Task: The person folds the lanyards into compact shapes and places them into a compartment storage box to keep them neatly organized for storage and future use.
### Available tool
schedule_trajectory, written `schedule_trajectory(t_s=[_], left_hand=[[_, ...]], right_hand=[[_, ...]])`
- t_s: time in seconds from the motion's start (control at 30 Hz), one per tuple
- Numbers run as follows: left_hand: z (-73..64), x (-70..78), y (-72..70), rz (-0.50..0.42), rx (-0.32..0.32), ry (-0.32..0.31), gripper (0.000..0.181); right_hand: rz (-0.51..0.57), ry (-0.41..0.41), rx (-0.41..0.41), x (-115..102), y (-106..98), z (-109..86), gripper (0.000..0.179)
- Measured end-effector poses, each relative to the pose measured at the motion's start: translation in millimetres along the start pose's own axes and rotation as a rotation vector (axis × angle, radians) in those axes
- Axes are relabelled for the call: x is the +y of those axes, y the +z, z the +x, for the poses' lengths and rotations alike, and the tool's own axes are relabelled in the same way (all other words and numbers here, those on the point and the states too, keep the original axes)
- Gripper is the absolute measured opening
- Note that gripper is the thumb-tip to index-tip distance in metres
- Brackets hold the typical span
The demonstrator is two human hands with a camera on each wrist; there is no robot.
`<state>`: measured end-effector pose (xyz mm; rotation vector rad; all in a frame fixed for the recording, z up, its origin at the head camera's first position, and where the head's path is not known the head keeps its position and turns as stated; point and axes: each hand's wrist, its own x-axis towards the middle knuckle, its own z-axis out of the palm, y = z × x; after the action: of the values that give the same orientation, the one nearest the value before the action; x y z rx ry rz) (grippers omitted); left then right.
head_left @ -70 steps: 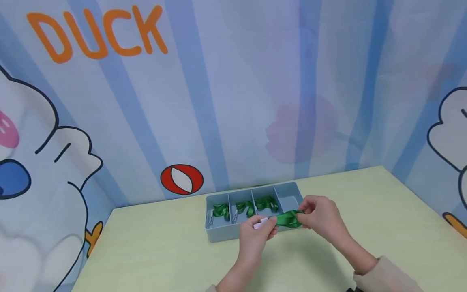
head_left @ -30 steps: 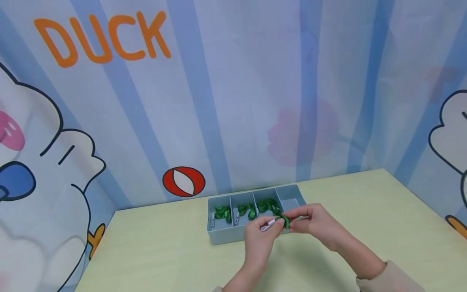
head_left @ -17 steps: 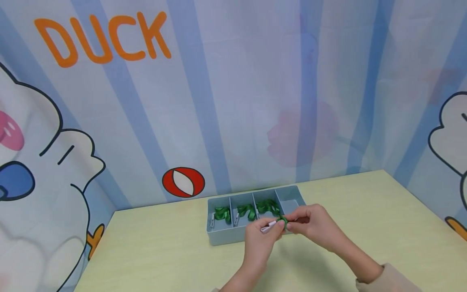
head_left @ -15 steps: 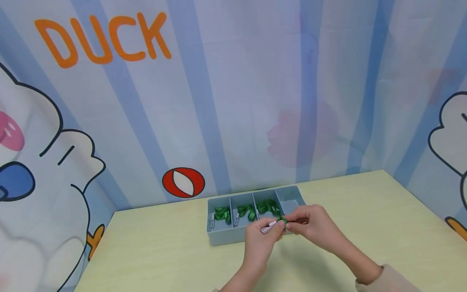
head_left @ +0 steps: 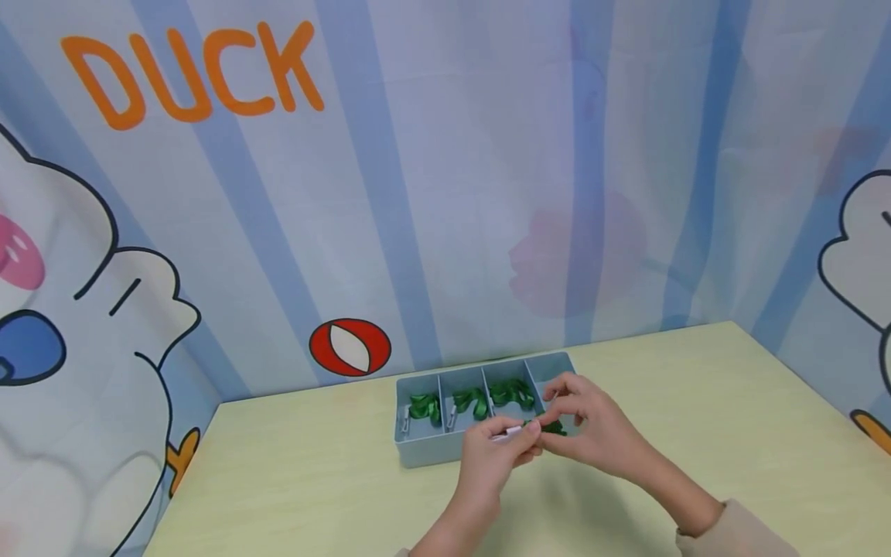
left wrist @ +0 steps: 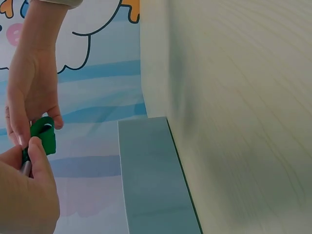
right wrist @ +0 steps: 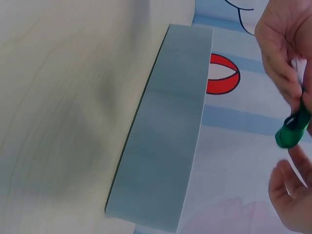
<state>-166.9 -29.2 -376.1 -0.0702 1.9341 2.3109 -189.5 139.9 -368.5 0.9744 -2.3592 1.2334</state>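
My left hand pinches a bundle of green ribbon with a small white clip at its near end. My right hand curls its thumb and index finger about the ribbon, tips right beside the left fingertips, its other fingers raised. Both hands are in front of the blue-grey divided box. In the left wrist view the green ribbon forms a loop past the left thumb. In the right wrist view the ribbon hangs between the two hands, its other end hidden by fingers.
Three compartments of the box hold green ribbons, white clips showing at least in the left ones. The right hand partly covers the rightmost compartment. A pale yellow table bears the box, and a printed backdrop stands close behind it.
Earlier the ribbon was stretched flat between both hands; it is now gathered by the left fingertips. My right hand has come nearer the left, and its upper fingers have just lifted.
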Motion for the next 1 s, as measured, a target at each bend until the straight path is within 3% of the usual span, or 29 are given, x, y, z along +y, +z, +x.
schedule_trajectory(t_s=[0.23, 0.47, 0.6, 0.77, 1.0], left_hand=[[0.0, 2.9, -3.7, 0.065, -0.004, -0.027, 0.023], [0.9, 4.7, -5.6, 0.093, -0.021, -0.047, 0.023], [2.2, 2.3, -7.2, 0.088, -0.04, -0.053, 0.022], [4.3, -0.8, -9.5, 0.084, -0.08, -0.051, 0.023], [4.7, -1.5, -9.8, 0.144, -0.074, -0.027, 0.024]], right_hand=[[0.13, 0.095, -0.174, 2.1, -9.7, -2.7, 0.027], [0.176, 0.083, -0.142, 7.1, -13.2, -2.6, 0.018], [0.278, 0.115, -0.195, 10.3, -14.4, -2.2, 0.018], [0.431, 0.254, -0.302, 12.9, -18.5, -2.5, 0.02], [0.618, 0.454, -0.31, 14.8, -24.4, -4.7, 0.02]])
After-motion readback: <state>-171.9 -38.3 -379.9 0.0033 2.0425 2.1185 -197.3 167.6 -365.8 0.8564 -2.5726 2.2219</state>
